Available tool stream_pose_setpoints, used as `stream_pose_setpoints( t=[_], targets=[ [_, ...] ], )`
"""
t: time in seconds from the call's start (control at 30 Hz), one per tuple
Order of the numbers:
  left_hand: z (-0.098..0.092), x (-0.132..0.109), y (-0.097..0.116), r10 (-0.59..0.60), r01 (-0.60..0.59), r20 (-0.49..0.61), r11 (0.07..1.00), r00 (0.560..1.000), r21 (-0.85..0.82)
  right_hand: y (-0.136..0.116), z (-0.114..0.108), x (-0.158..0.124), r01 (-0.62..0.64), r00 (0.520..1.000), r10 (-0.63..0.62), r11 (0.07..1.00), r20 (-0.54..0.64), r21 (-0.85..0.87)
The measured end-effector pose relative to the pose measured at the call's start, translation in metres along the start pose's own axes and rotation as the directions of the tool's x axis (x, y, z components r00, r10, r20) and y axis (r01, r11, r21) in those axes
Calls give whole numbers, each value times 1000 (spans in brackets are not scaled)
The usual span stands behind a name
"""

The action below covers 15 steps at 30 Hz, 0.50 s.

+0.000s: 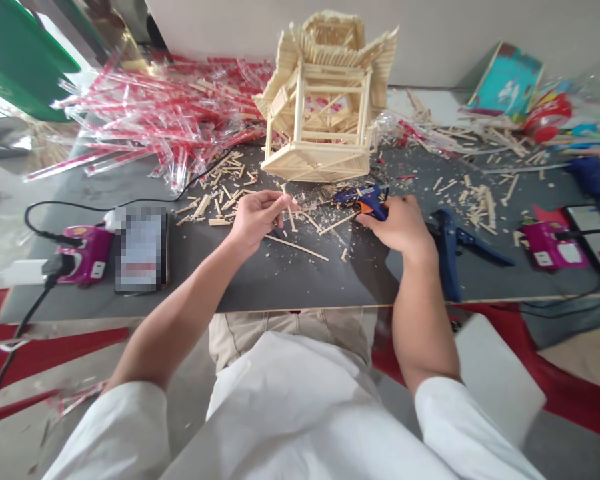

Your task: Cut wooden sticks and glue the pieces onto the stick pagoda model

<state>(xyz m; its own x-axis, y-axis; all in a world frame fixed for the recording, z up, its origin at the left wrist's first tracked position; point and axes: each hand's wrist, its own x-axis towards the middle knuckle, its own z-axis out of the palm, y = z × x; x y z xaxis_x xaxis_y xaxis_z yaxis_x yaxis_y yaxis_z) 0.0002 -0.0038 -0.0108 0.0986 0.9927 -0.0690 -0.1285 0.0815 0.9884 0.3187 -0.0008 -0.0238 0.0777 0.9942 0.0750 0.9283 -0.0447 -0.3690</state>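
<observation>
My right hand [399, 225] is closed around a blue glue gun [361, 197] with an orange trigger, its nozzle pointing left. My left hand [257, 217] pinches a short wooden stick [289, 215] held upright just off the nozzle. Both hands hover over the dark board [280, 273], which is strewn with cut stick pieces and one long stick [297, 247]. Right behind the hands stands a pavilion model built of sticks [321, 100].
A heap of red-printed clear wrappers [160, 113] fills the back left. A phone [141, 248] and a purple device [83, 253] with a cable lie at the left. Blue cutters [450, 250] lie by my right wrist. Another purple device [555, 245] sits far right.
</observation>
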Motion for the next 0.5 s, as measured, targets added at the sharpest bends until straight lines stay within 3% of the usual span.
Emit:
stream_pose_setpoints(
  t=[0.27,0.5],
  targets=[
    [1,2,0,21,-20,-22,999,1000,24,-23,-3,-5,-97,994,95,995,-45,-35],
    [0,3,1,22,-24,-75,1000,997,-18,-14,-1,-22,39,991,-40,999,-130,-10]
  ],
)
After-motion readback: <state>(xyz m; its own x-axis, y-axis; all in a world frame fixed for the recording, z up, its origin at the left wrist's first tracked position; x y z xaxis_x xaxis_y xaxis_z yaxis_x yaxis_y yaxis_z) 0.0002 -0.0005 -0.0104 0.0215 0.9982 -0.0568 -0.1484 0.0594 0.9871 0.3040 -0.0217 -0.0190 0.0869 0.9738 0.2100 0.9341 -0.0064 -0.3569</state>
